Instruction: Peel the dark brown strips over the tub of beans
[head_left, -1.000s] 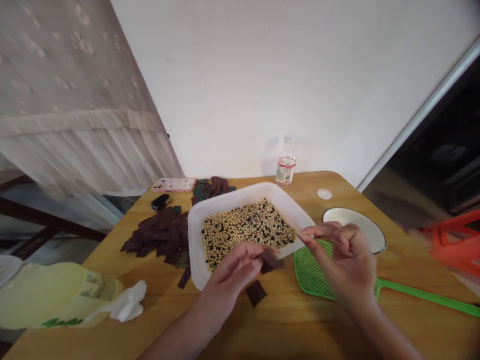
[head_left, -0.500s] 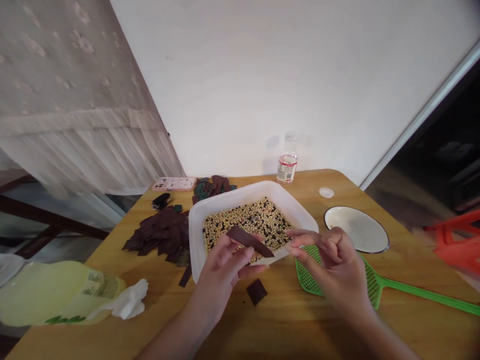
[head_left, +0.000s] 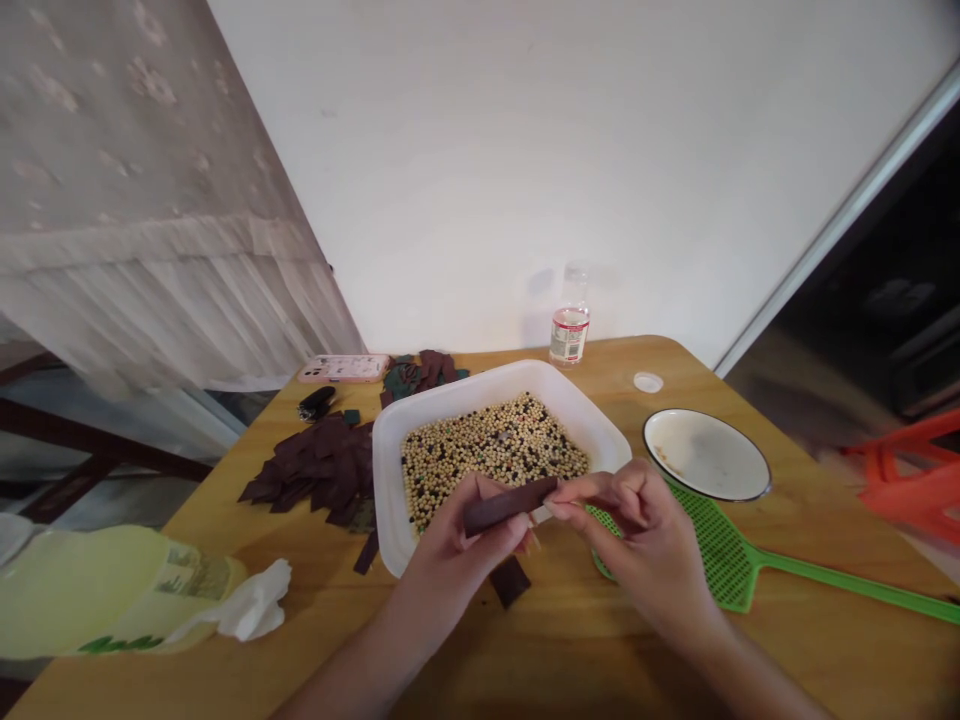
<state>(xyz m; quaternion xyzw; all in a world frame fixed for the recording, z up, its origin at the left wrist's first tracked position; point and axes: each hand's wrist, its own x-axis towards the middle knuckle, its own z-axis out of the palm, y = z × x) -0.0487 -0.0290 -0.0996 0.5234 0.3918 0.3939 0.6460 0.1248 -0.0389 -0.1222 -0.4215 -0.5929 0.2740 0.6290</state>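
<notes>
A dark brown strip (head_left: 502, 508) of thin, flexible-looking material is held across the fingers of my left hand (head_left: 476, 545), thumb pressed on its near side. The fingertips of my right hand (head_left: 637, 530) pinch its right end. Just beyond my hands stands a white plastic tub (head_left: 388, 480) partly filled with small beads (head_left: 480, 440), mostly cream and black. Under my left hand, a dark brown square piece (head_left: 510, 582) lies on the table. A pile of similar brown pieces (head_left: 319, 465) rests left of the tub.
A green fly swatter (head_left: 720, 550) and a white dark-rimmed plate (head_left: 712, 455) lie at the right. Behind are a clear bottle (head_left: 570, 335), a white cap (head_left: 648, 382), a phone (head_left: 343, 368) and green-brown scraps (head_left: 424, 375). A large yellowish bottle (head_left: 97, 590) and crumpled tissue (head_left: 259, 600) are at left.
My right hand has moved left to the strip's end and now pinches it. The strip has tilted, its right end now higher. My left hand has shifted slightly right and nearer.
</notes>
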